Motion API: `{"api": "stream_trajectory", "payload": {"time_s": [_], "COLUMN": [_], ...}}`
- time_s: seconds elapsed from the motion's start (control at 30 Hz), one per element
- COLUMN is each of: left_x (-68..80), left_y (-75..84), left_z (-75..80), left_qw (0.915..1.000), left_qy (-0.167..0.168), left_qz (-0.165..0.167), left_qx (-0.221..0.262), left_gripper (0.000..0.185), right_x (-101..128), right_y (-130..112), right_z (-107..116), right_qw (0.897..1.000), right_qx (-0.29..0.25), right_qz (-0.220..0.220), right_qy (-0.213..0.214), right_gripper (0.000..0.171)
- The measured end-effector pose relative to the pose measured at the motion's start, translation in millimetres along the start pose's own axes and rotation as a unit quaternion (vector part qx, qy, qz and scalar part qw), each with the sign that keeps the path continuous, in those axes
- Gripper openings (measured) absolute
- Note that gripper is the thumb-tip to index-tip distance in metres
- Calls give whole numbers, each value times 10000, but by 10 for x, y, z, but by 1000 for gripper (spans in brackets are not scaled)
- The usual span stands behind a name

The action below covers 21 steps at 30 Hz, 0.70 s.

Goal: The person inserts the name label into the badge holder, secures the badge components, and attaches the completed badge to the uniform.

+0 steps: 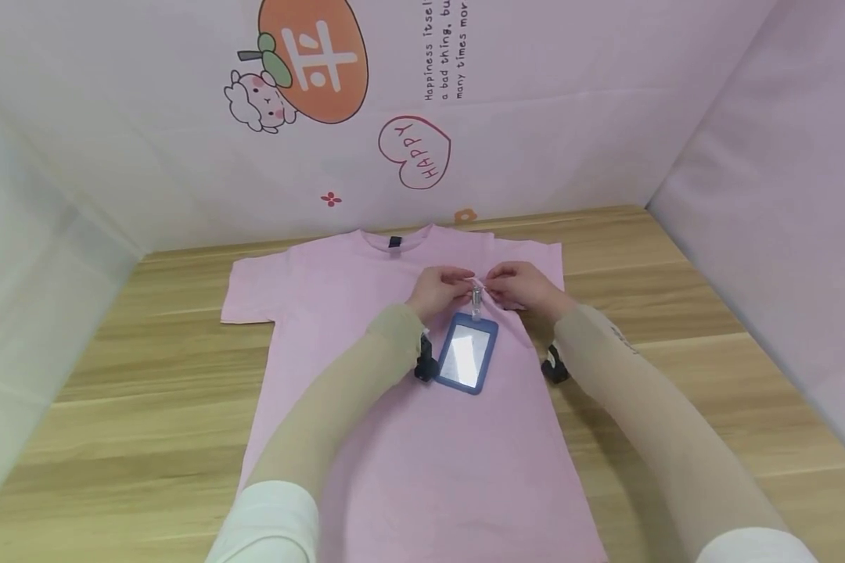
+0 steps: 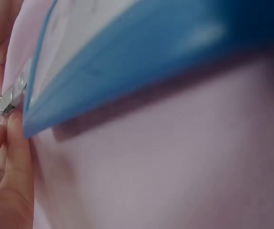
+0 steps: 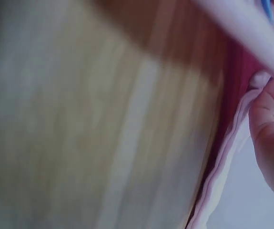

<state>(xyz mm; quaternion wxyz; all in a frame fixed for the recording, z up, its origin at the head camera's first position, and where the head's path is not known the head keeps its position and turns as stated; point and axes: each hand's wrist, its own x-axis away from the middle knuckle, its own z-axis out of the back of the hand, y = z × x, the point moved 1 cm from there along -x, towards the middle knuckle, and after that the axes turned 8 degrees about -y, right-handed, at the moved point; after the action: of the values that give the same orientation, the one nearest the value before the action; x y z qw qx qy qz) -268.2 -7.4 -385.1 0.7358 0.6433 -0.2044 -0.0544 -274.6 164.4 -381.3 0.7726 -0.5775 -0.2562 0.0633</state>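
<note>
Both hands meet at the metal clip (image 1: 476, 295) of a blue badge holder (image 1: 467, 353): the left hand (image 1: 438, 290) pinches the clip, while the right hand (image 1: 523, 286) pinches up a fold of the pink T-shirt (image 1: 422, 438) beside it. The holder lies on the shirt's chest, the shirt spread flat on the wooden bench (image 1: 106, 375). The clipping looks unfinished. Whether the clip bites fabric is hidden by fingers; both wrist views are blurred.

Blue badge holder (image 2: 141, 62) runs diagonally across the top, close-up and blurred, lying on pink shirt fabric (image 2: 175, 167) that fills the rest. At far left, left hand (image 2: 8, 157) w/ fingertips pinching a small metal clip (image 2: 12, 98) at the holder's end. More skin at top-left corner.
</note>
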Motion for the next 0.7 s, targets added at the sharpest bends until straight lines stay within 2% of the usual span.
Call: {"api": "stream_trajectory", "payload": {"time_s": [0.13,0.23,0.37,0.5,0.7], "left_x": [-1,10,28,25,-3], "left_y": [-6,-13,-14,-18,-27], "left_z": [0,-2,-1,9,33], "left_qw": [9997,9993,9991,9991,9987], "left_qy": [199,344,367,367,397], "left_qz": [-48,55,226,226,241], "left_qx": [-139,-109,-29,17,-207], "left_gripper": [25,25,26,26,21], "right_x": [12,25,22,14,25], "right_y": [8,17,33,31,-3], "right_z": [-16,-15,-18,-37,-56], "right_qw": [9993,9992,9974,9970,9971], "right_qx": [-339,-106,328,344,332], "right_qz": [134,172,161,168,52], "right_qy": [-111,-334,-621,-674,-683], "right_gripper": [26,29,35,34,29]}}
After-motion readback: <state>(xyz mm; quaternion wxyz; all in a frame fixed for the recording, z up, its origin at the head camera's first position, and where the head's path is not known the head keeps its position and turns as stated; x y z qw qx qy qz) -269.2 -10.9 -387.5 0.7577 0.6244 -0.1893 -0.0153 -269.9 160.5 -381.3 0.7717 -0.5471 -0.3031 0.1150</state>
